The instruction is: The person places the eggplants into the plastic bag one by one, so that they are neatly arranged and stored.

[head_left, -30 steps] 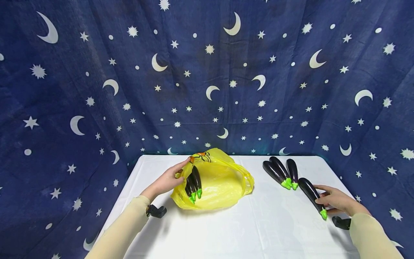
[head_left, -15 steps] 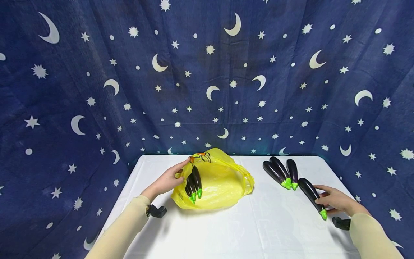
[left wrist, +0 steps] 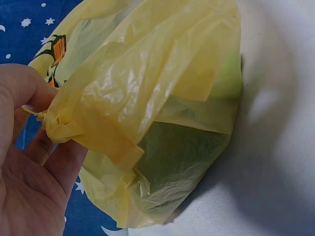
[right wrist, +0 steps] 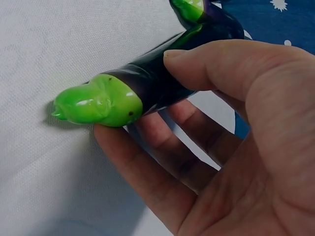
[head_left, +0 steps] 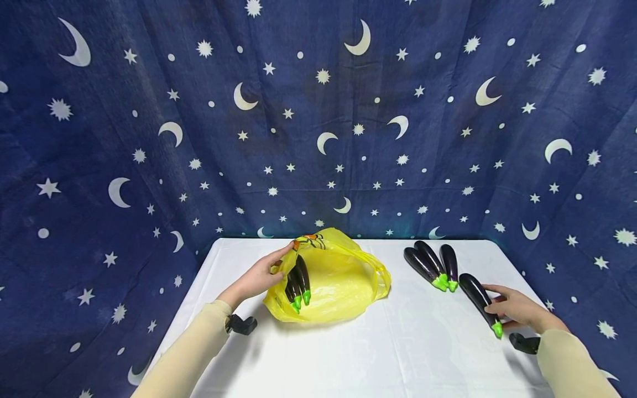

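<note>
On the left of the table a yellow plastic bag (head_left: pixel 338 282) lies with its mouth facing the person. My left hand (head_left: pixel 259 276) pinches the bag's left rim; the left wrist view shows the gathered plastic between thumb and fingers (left wrist: pixel 64 162). Several dark eggplants (head_left: pixel 302 273) with green caps lie inside, partly covered by the bag's edge. At the right, my right hand (head_left: pixel 520 307) holds a single eggplant (head_left: pixel 476 296) near its green cap (right wrist: pixel 98 101), thumb on top and fingers along its side. Its cap points toward the person.
Beyond the held eggplant, three more eggplants (head_left: pixel 423 265) lie grouped at the back right, caps toward the person. A white cloth covers the table (head_left: pixel 348 359). Behind it hangs a dark blue curtain (head_left: pixel 298 138) with moons and stars.
</note>
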A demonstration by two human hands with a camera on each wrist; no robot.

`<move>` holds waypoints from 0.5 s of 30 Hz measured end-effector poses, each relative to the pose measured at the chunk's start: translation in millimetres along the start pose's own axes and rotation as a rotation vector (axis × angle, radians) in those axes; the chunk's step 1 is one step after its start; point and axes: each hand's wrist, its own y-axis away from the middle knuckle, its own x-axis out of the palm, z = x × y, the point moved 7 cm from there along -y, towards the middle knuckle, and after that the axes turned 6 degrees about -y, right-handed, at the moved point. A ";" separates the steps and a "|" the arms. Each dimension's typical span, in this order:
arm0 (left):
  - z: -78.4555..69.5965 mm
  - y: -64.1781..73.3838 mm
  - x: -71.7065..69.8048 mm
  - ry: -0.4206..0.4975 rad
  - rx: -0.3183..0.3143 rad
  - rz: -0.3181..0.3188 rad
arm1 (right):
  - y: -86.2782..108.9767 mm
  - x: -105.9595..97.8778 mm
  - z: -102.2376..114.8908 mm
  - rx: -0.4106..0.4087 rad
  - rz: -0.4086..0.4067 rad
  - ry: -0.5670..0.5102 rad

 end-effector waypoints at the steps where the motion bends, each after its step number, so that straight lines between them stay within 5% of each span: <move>1: 0.3 -0.3 0.2 -0.003 0.000 0.002 | 1.2 0.0 0.1 0.000 0.000 -0.005; 15: 0.9 -0.9 1.1 0.014 -0.023 0.010 | 7.6 -6.0 23.0 -0.068 0.002 -0.044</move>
